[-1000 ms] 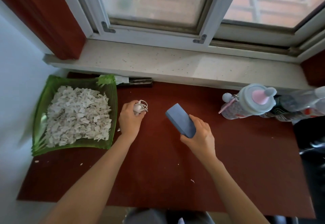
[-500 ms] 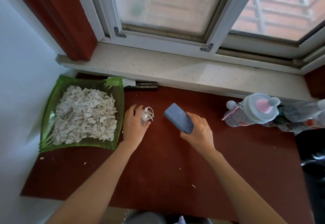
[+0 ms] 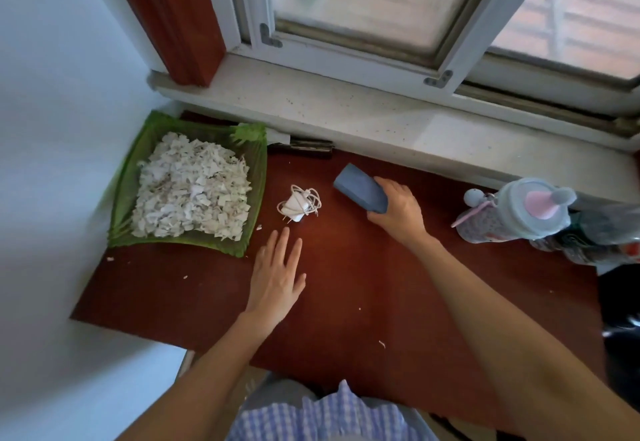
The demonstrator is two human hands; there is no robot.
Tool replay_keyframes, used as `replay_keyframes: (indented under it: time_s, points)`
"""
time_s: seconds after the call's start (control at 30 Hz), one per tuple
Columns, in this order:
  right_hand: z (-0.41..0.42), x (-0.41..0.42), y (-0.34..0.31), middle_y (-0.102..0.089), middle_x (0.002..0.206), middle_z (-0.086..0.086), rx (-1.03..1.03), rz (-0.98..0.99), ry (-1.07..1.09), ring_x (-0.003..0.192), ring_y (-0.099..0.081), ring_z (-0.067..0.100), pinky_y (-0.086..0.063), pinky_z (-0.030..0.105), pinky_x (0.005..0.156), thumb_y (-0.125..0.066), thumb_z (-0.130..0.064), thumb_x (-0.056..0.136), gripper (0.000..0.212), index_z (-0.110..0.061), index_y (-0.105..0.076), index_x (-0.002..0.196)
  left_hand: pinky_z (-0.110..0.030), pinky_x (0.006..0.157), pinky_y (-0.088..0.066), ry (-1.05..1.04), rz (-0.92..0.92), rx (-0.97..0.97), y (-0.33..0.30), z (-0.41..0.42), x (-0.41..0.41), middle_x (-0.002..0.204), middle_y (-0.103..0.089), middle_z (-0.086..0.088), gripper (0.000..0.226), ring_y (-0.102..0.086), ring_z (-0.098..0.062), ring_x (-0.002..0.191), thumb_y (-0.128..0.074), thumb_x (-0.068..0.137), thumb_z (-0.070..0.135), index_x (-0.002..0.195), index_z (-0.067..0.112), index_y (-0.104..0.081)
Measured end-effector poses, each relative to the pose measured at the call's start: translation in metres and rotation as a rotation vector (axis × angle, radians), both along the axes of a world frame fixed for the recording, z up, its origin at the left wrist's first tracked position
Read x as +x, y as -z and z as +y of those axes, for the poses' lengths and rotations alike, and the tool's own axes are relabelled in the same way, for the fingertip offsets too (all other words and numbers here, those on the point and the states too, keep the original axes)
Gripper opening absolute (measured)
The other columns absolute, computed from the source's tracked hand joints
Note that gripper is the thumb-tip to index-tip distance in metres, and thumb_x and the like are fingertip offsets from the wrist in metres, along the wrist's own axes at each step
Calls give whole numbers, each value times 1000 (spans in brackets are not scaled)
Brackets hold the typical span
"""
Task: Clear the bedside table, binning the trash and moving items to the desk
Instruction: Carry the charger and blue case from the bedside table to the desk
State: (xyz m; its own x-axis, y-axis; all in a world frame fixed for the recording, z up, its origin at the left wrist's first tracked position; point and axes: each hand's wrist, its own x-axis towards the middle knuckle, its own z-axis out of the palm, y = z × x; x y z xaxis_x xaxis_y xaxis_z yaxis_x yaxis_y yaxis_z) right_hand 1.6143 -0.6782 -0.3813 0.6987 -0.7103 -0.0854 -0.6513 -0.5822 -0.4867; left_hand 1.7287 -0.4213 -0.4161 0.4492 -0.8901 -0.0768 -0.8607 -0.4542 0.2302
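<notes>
Since the earlier frames, our left hand (image 3: 277, 278) is letting go of the white charger (image 3: 298, 203) and drawing back toward us, so the charger with its coiled cable is now lying free on the dark red counter (image 3: 450, 295), just beside the green tray (image 3: 258, 170) of torn paper scraps (image 3: 192, 186). Our left fingers (image 3: 282, 243) are spreading flat and empty, near the charger but apart from it. Our right hand (image 3: 398, 210) is gripping the blue case (image 3: 360, 188) at its near end; the far end looks to be lowering onto the counter, though we cannot tell whether it is touching. We are judging this to be the setting-down step, with items being delivered to the desk. Off to the right, the pastel bottle (image 3: 516, 214) and other bottles are lying on their sides below the window sill (image 3: 346, 111). Next we are needing to release the case, then go back for whatever remains.
</notes>
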Motion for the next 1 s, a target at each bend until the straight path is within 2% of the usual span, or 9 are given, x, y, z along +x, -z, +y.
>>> replay_keyframes:
  time_s: [0.17, 0.3, 0.4, 0.47, 0.57, 0.8, 0.9, 1.0]
  points:
    - [-17, 16, 11, -57, 130, 12, -9, 66, -87, 114, -53, 38, -43, 47, 95, -75, -18, 61, 77, -10, -49, 134, -51, 102, -43, 9, -11, 85, 10, 15, -5, 144, -44, -16, 66, -42, -33, 133, -67, 79, 44, 134, 13, -49]
    - [-29, 26, 14, -53, 135, 14, -14, 86, -134, 119, -50, 38, -39, 48, 99, -73, -15, 66, 75, -11, -47, 136, -49, 102, -41, 23, -39, 79, 11, 16, -3, 143, -46, -14, 65, -43, -32, 133, -63, 80, 48, 134, 15, -50]
    - [-38, 32, 17, -57, 128, 14, -26, 78, -160, 115, -53, 39, -42, 50, 95, -68, -18, 68, 66, -14, -49, 131, -49, 101, -43, 27, -43, 56, 11, 15, -1, 141, -48, -13, 66, -45, -32, 131, -67, 77, 49, 132, 15, -52]
    - [-42, 33, 19, -56, 130, 15, -8, 78, -198, 118, -52, 39, -41, 52, 97, -69, -18, 71, 66, -13, -48, 133, -48, 101, -43, 29, -49, 50, 12, 16, -1, 141, -48, -13, 66, -45, -31, 131, -67, 77, 50, 132, 16, -52]
    - [-47, 37, 18, -49, 139, 14, 28, 121, -255, 126, -45, 35, -35, 50, 104, -72, -18, 75, 72, -11, -41, 140, -48, 102, -42, 32, -53, 42, 14, 17, -1, 142, -48, -13, 66, -45, -31, 132, -64, 79, 51, 133, 17, -50]
    - [-54, 43, 22, -42, 146, 9, 93, 210, -244, 133, -38, 29, -30, 42, 109, -73, -27, 77, 80, -17, -32, 145, -48, 103, -42, 34, -60, 40, 15, 17, 0, 142, -48, -13, 66, -44, -30, 132, -62, 79, 52, 134, 17, -49]
    - [-51, 41, 19, -40, 147, 11, 110, 148, -186, 134, -37, 28, -28, 39, 111, -74, -30, 77, 79, -14, -35, 143, -47, 101, -43, 54, -79, 41, 15, 17, 1, 142, -48, -13, 65, -45, -31, 131, -60, 80, 53, 134, 17, -50]
    - [-37, 32, 17, -45, 142, 16, 27, 35, -108, 132, -40, 32, -30, 41, 111, -67, -30, 84, 62, -7, -45, 138, -47, 101, -43, 76, -97, 63, 15, 17, 2, 142, -47, -14, 65, -45, -32, 131, -54, 83, 55, 135, 16, -49]
